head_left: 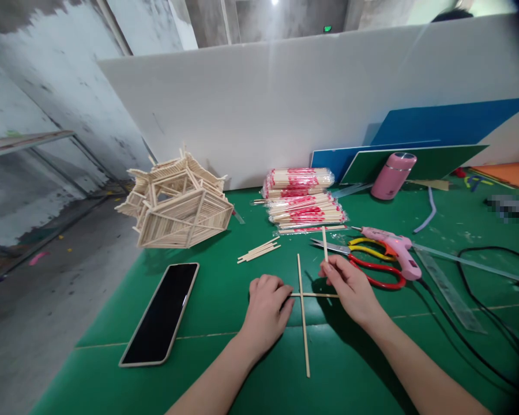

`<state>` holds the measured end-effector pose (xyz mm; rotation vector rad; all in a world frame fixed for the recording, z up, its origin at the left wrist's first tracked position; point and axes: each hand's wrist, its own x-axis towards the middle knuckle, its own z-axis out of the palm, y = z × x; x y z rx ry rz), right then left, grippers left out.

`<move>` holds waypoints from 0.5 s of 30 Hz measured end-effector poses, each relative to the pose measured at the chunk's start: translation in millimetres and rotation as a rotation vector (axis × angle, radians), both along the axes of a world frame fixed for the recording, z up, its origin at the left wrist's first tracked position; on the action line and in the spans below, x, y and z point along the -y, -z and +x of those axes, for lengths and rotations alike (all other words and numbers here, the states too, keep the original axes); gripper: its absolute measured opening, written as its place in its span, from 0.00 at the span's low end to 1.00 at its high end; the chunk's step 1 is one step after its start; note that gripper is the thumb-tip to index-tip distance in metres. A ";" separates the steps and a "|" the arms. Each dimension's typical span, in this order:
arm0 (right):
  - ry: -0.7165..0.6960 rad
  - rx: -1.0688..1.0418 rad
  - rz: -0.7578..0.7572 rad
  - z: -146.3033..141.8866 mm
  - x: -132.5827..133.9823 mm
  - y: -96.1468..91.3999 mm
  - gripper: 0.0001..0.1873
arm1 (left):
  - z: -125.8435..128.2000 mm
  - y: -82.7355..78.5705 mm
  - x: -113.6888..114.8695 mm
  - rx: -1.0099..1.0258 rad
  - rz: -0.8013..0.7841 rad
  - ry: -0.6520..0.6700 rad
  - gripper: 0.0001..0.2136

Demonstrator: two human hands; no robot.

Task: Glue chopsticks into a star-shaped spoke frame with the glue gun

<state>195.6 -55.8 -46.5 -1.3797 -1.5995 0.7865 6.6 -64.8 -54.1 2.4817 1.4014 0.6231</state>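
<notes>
Our right hand [348, 288] is pinched on a thin, pale wooden stick [324, 243] that points up and away from its fingers. Left of that hand, on the green desk [225, 380], a long pale wooden stick [305, 340] runs fore and aft between our hands. A sideways pale wooden stick [318, 295] crosses it, its left end meeting the fingers of our left hand [266, 314]; we cannot tell whether they grip it. The crossing is nearer our left hand. Ahead of our right hand, clear plastic wrappers [307, 216] bear red print we cannot read.
</notes>
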 end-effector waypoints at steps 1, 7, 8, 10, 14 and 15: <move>0.001 0.024 0.033 -0.3 -0.3 0.2 0.12 | -0.1 0.3 0.0 -0.005 -0.002 0.000 0.08; -0.032 0.088 0.130 -0.5 -1.4 7.2 0.11 | 0.4 2.4 0.1 -0.010 0.003 -0.007 0.08; -0.040 0.098 0.128 -0.2 -1.3 8.3 0.11 | 0.5 2.7 0.0 -0.007 0.009 -0.006 0.08; -0.063 0.123 0.118 0.3 -1.1 9.8 0.11 | 0.5 3.4 -0.3 -0.003 0.023 -0.007 0.08; -0.104 0.187 0.113 1.7 -1.6 9.3 0.11 | 0.2 4.1 -0.4 -0.005 0.029 -0.010 0.08; -0.108 0.206 0.126 2.2 -2.0 8.8 0.11 | 0.2 4.2 -0.4 -0.007 0.028 -0.008 0.08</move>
